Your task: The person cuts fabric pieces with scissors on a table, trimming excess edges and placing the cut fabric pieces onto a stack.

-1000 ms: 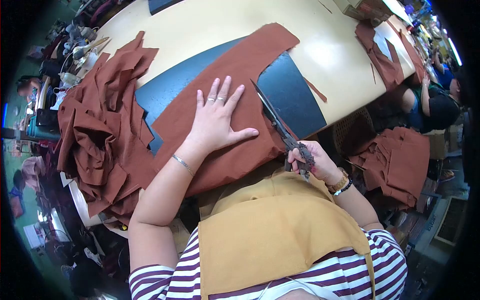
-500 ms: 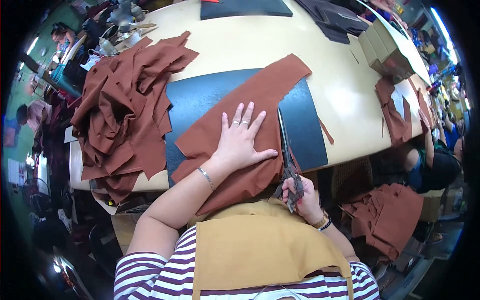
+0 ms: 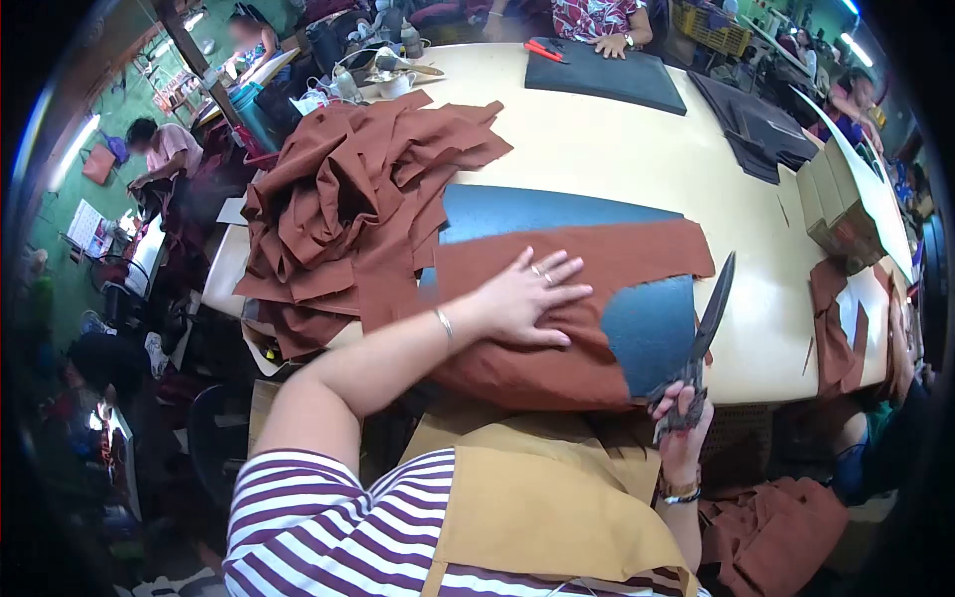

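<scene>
My left hand [image 3: 532,298] lies flat, fingers spread, on a rust-brown fabric piece [image 3: 582,254]. Beneath the fabric is a dark blue mat [image 3: 652,333], showing along the far side and in the curved notch on the right. In my right hand [image 3: 682,428], at the table's front edge, is a pair of large scissors [image 3: 716,313] with dark, wrapped handles. The blades look closed and point up and away, right of the fabric and apart from it. Part of the fabric drapes over the front edge toward the mustard apron [image 3: 557,497].
A heap of rust-brown fabric [image 3: 338,209] covers the table's left side. At the back, a person's hand [image 3: 610,45] rests by a dark board [image 3: 602,82] with a red-handled tool [image 3: 545,52]. Dark folded cloth [image 3: 751,129] and a cardboard box [image 3: 841,194] stand right.
The fabric piece has turned clockwise under my left hand, its narrow end now pointing right. The scissors have come away from its cut edge. The view has shifted, showing more of the back.
</scene>
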Demonstrator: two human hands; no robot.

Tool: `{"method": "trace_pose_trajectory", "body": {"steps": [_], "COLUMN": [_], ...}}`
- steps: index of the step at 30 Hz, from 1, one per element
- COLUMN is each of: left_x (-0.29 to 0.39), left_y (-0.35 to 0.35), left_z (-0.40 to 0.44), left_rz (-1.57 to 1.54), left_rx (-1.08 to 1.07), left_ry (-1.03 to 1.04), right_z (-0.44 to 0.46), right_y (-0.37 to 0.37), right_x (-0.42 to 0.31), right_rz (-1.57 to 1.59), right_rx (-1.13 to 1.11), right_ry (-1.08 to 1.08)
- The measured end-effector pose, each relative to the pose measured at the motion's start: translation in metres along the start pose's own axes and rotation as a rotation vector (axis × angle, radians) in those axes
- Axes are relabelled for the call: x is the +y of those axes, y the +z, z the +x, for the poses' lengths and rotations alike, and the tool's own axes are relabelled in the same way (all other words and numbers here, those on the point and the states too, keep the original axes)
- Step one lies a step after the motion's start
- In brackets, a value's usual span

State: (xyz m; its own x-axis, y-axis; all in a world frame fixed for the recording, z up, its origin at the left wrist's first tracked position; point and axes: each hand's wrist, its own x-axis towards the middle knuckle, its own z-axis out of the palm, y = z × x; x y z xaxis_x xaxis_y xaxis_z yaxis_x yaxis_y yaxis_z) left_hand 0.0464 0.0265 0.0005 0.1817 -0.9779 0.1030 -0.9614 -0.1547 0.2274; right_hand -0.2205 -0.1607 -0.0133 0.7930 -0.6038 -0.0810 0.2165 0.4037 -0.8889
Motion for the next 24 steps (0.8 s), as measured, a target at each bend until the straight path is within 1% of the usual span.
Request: {"method": "trace_pose_trajectory", "body": {"steps": [1,3,5,6,8,9,11,12,15,16,19,20,23,24], "left_x": [-0.019,-0.056,-0.078,-0.072,-0.046,-0.026,0.006,0.014,0.035,0.036,0.032,0.033,0.022,0.024], "left_y": [-0.006,-0.029,-0.037,-0.041,-0.043,-0.042,-0.035,-0.023,-0.004,-0.001,-0.004,-0.001,-0.001,-0.006], "left_z": [0.001,0.006,0.005,0.002,-0.015,-0.028,-0.062,-0.083,-0.118,-0.123,-0.12,-0.116,-0.109,-0.099], "left_rz": [-0.002,0.177,0.334,0.41,0.39,0.378,0.257,0.169,0.096,0.055,-0.019,0.016,0.126,0.228], "left_rx": [-0.024,-0.092,0.049,0.124,0.276,0.294,0.214,0.186,0.126,0.202,0.261,0.363,0.369,0.421], "left_ry": [0.058,0.099,0.016,-0.113,-0.378,-0.546,-0.876,-0.987,-1.2,-1.177,-1.12,-1.064,-0.91,-0.831], "right_z": [0.008,0.029,0.048,0.054,0.06,0.059,0.057,0.055,0.057,0.059,0.06,0.061,0.057,0.058], "right_y": [0.0,-0.001,0.011,0.015,0.014,0.014,0.015,0.015,0.018,0.016,0.014,0.012,0.013,0.015], "right_x": [-0.002,-0.004,-0.004,-0.004,-0.002,-0.004,-0.002,-0.001,0.001,0.002,-0.002,0.002,0.0,0.006], "right_rz": [-0.022,-0.063,-0.101,-0.122,-0.184,-0.204,-0.207,-0.217,-0.251,-0.221,-0.264,-0.184,-0.179,-0.152], "right_rx": [-0.01,-0.032,-0.072,-0.089,-0.153,-0.184,-0.174,-0.175,-0.175,-0.204,-0.217,-0.241,-0.155,-0.149], "right_ry": [-0.022,-0.071,-0.157,-0.204,-0.145,-0.102,-0.081,-0.057,-0.116,-0.119,-0.062,-0.1,-0.05,-0.151]}}
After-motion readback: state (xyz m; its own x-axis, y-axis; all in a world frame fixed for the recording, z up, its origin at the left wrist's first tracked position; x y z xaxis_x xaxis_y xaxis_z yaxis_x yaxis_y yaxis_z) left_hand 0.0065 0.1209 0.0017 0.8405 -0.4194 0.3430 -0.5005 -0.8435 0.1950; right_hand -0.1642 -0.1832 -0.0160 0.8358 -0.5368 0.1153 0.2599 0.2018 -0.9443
